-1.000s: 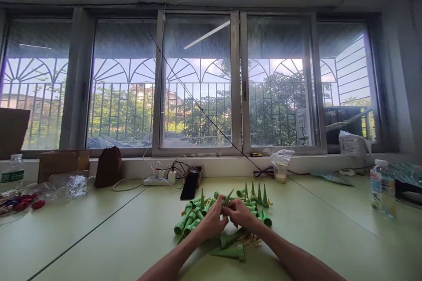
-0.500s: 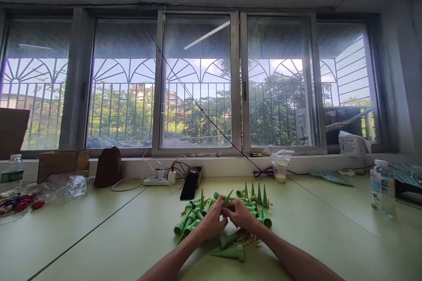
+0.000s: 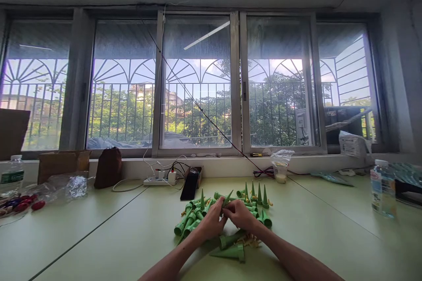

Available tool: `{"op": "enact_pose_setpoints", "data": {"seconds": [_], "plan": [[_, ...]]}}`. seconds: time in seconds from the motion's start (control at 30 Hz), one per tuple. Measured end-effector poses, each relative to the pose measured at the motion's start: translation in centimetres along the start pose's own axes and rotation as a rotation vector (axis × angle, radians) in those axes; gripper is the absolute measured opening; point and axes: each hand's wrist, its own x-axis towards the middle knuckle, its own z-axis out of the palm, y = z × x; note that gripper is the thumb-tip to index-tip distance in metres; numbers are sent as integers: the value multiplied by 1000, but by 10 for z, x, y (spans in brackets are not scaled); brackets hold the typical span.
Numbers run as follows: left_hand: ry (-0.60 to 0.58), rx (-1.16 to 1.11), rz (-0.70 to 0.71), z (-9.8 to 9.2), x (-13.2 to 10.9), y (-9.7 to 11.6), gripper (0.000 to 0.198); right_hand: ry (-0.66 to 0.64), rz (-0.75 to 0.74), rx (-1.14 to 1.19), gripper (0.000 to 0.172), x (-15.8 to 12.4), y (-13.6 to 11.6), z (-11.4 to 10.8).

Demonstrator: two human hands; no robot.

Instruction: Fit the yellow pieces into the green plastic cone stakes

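Over the pile in the middle of the table, my left hand (image 3: 213,219) is closed around a green plastic cone-shaped spike (image 3: 227,198), its tip pointing up and right. My right hand (image 3: 241,213) meets it at the spike's lower end, fingers pinched; whatever small piece they grip is hidden. Around both hands lie several green spikes (image 3: 188,220), some on their sides. A few upright green spikes (image 3: 259,194) stand behind to the right. Nearer to me, a loose green spike (image 3: 229,253) lies beside small yellow pieces (image 3: 249,241).
Behind the pile are a black phone (image 3: 189,186) and a white power strip (image 3: 160,181) with cables. A plastic bottle (image 3: 382,189) stands at right, a lidded cup (image 3: 281,170) at the back. Red items (image 3: 23,204), a brown bag (image 3: 108,167) and a cardboard box (image 3: 63,164) are at left.
My hands stay almost where they were, still holding the spike. Only slight finger movement shows, and a green piece behind my left hand is a little more visible.
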Motion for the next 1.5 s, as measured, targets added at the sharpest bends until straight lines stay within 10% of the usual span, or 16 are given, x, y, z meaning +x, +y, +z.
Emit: {"op": "enact_pose_setpoints", "data": {"seconds": [1.5], "plan": [[-24,-8,-44,-4,-1,3,36,-33,-19,-50,23,-2,-2,3]]}}
